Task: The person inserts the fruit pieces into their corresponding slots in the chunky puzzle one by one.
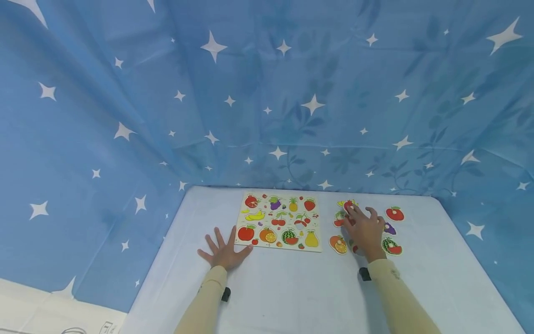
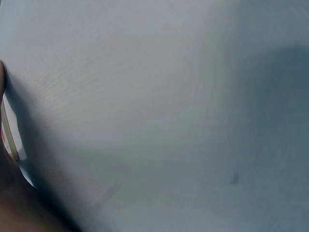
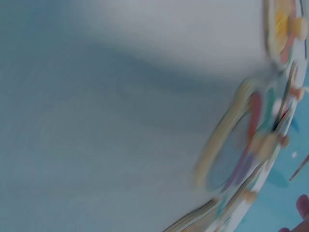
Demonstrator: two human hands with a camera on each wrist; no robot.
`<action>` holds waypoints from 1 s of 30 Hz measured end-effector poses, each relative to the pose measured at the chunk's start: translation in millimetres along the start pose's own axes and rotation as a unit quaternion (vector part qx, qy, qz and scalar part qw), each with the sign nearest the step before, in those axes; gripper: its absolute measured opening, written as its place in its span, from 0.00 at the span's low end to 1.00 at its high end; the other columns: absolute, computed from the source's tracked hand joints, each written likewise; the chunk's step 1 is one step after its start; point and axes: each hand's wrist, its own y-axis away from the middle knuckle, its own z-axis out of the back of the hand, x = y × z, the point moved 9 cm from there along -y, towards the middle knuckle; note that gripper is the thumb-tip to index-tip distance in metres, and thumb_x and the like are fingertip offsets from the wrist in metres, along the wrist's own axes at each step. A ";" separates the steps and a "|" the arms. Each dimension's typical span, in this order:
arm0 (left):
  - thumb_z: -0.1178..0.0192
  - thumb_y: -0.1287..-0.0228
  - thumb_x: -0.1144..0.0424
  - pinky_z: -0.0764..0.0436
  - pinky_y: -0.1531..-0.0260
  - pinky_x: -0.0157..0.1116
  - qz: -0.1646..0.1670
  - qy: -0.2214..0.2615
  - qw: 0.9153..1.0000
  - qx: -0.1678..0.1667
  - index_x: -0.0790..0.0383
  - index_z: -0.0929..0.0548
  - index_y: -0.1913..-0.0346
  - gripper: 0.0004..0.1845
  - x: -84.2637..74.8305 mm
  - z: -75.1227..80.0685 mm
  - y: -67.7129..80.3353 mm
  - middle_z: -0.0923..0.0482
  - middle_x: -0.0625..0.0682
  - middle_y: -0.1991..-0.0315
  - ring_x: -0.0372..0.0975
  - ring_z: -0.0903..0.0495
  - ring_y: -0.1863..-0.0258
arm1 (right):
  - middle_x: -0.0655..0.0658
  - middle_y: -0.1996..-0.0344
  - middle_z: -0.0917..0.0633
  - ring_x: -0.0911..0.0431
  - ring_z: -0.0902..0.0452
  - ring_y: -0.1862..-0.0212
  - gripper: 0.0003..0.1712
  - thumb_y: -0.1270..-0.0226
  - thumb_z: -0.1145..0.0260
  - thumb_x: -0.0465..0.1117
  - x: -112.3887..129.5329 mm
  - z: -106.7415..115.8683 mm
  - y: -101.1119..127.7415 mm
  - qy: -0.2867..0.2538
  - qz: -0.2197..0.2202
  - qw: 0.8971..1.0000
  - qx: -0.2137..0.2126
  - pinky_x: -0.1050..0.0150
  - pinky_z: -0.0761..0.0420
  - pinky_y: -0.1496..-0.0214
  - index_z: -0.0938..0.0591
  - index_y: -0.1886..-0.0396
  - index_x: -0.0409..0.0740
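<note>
My left hand (image 1: 225,254) rests on the white table with its fingers spread. Its thumb lies by the lower left corner of a fruit puzzle board (image 1: 277,241). To the right of that board, my right hand (image 1: 366,232) hovers over loose fruit pieces with bent, parted fingers. Its index finger reaches to a pomegranate piece (image 1: 348,204), which overlaps a banana piece (image 1: 341,203). A watermelon-coloured piece (image 1: 339,221) is partly hidden by the thumb. Knobbed pieces (image 3: 227,140) appear blurred in the right wrist view. The left wrist view shows mostly tabletop.
An orange piece (image 1: 338,244) lies left of the right hand. On its other side are an apple piece (image 1: 394,214), a partly covered grape piece (image 1: 390,228) and a watermelon piece (image 1: 392,247). A blue star-patterned curtain (image 1: 267,130) hangs behind the table (image 1: 292,287).
</note>
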 end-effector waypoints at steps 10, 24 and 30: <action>0.39 0.38 0.25 0.76 0.36 0.81 0.006 -0.005 1.000 -0.001 0.46 0.44 0.13 0.56 -2.3 4.7 4.3 0.71 0.69 0.14 0.73 0.74 0.20 | 0.34 0.27 0.24 0.29 0.43 0.25 0.33 0.24 0.34 0.50 45.1 -5.6 -10.3 0.012 0.024 0.999 0.030 0.23 0.45 0.31 0.22 0.25 0.41; 0.40 0.37 0.25 0.75 0.35 0.80 0.010 -0.013 1.000 0.004 0.43 0.46 0.12 0.55 -6.5 5.4 4.8 0.73 0.67 0.14 0.71 0.75 0.19 | 0.40 0.24 0.25 0.32 0.44 0.23 0.34 0.21 0.38 0.57 112.2 -33.9 -24.8 0.019 0.038 0.997 0.057 0.22 0.49 0.29 0.22 0.23 0.46; 0.40 0.39 0.23 0.76 0.36 0.80 0.003 -0.003 1.000 -0.007 0.43 0.44 0.13 0.56 -2.1 2.7 -0.7 0.73 0.68 0.14 0.71 0.75 0.19 | 0.41 0.24 0.25 0.32 0.42 0.24 0.33 0.20 0.39 0.57 152.0 -44.7 -28.5 0.012 0.068 0.995 0.069 0.22 0.49 0.28 0.22 0.23 0.47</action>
